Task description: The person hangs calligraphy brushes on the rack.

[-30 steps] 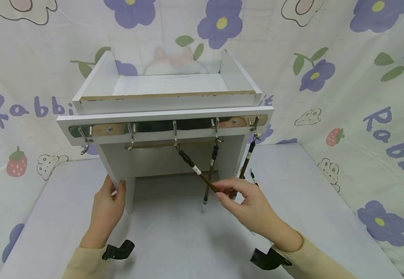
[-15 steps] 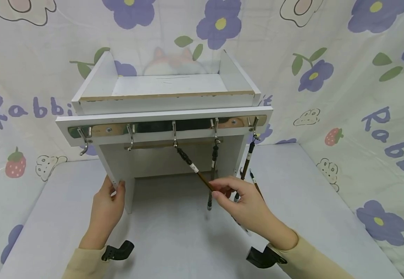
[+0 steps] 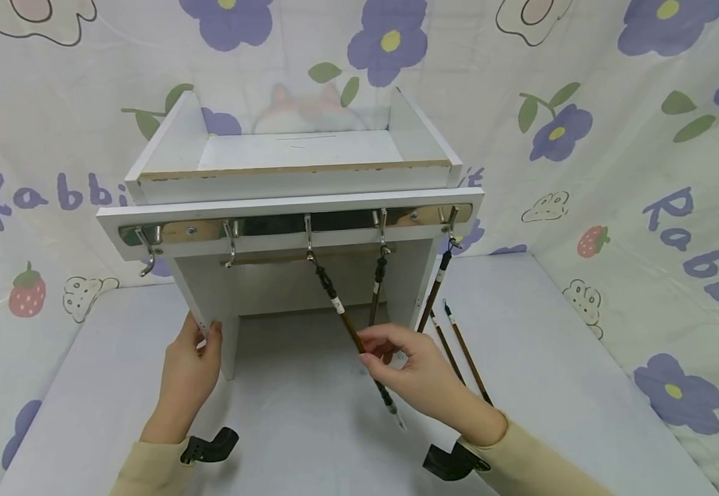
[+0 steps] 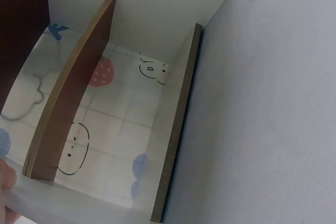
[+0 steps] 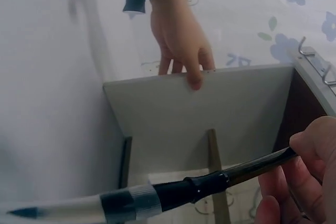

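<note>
My right hand (image 3: 421,368) pinches the brown shaft of a calligraphy brush (image 3: 349,327) between thumb and fingers. The brush's top loop is on the middle hook (image 3: 309,238) of a metal hook rail; it slants down to the right. In the right wrist view, a clear cap covers the brush's dark tip (image 5: 25,213). My left hand (image 3: 191,382) grips the front edge of the left side panel (image 3: 207,296) of a white wooden rack, thumb on one side, fingers on the other. Two more brushes hang to the right, one (image 3: 376,289) from the fourth hook, one (image 3: 433,293) from the rightmost.
Two brushes (image 3: 469,355) lie on the white tabletop (image 3: 582,413) right of the rack. Two hooks on the left (image 3: 231,244) hold nothing. Above the rail is an open-topped shelf (image 3: 303,150). A patterned curtain (image 3: 632,172) surrounds the back and sides.
My right hand has moved left and toward me along with the held brush, which now hangs steeper with its capped tip in view. The left hand stays put.
</note>
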Tool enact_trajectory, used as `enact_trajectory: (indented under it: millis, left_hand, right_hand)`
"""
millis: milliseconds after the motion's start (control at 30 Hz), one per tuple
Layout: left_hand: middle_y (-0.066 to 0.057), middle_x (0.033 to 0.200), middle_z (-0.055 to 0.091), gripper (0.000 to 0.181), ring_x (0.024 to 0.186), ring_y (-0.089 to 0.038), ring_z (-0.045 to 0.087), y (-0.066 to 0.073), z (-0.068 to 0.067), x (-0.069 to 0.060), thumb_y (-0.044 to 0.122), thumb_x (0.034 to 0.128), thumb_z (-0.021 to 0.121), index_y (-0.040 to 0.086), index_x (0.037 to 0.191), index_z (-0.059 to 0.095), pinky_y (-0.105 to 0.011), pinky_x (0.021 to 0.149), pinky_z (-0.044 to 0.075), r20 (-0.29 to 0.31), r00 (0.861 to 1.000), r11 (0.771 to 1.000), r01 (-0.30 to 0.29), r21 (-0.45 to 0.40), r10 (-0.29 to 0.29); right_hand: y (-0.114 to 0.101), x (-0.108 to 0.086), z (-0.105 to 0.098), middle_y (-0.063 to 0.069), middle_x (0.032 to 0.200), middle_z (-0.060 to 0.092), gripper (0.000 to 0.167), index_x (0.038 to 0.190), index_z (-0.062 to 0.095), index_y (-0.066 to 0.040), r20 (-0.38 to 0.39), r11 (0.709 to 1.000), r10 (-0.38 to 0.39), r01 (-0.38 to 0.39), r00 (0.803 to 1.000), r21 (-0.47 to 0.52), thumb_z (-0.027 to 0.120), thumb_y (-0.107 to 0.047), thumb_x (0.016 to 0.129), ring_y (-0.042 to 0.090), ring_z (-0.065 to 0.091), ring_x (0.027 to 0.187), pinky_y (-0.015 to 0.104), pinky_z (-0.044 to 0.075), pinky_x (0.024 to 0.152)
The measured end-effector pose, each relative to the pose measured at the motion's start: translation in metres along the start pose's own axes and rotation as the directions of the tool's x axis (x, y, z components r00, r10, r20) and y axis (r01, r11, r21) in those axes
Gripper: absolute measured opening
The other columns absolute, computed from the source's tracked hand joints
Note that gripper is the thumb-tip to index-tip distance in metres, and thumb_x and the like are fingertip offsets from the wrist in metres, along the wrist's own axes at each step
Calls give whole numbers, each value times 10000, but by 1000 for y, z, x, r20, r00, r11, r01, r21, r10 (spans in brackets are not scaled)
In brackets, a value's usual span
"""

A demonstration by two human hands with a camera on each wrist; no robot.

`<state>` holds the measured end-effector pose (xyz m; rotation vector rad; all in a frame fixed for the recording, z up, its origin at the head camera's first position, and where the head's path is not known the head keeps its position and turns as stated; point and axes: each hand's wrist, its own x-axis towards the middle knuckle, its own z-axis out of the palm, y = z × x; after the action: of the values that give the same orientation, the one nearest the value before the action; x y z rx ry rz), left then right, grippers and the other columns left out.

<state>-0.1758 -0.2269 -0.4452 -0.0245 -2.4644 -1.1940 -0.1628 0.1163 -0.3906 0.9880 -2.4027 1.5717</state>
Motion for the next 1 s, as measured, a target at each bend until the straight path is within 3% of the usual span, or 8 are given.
enact_trajectory:
  millis: [233,633,1000]
  left_hand:
    - [-267,1320,534,457,1136,-443,568,0,0,0,293,1034,431,49,1419,400,-544,840,526,2,1000,1000,8,4,-8]
    - [-266,1307,545,446,1134,-437,571,6,-2,-2,278,1032,441,44,1410,413,-543,837,528,5,1000,1000,13,-15,-12]
    - [-268,1298,551,434,1122,-442,577,6,-2,-1,266,1031,445,40,1401,422,-548,824,531,-8,1000,1000,5,-12,-5]
  right_hand:
    - [5,6,21,-89,943,662,211,1112,664,-146,-5,1000,6,-6,1000,16,685,-98,907,114,621,831,289,551,715]
    - [6,18,47,-38,956,662,180,1073,683,-89,-147,997,71,-77,987,-31,700,-126,898,112,621,847,256,548,609]
    - [9,27,57,-72,987,653,171,1072,675,-125,-156,995,98,-102,983,-19,692,-130,902,76,612,884,252,549,619]
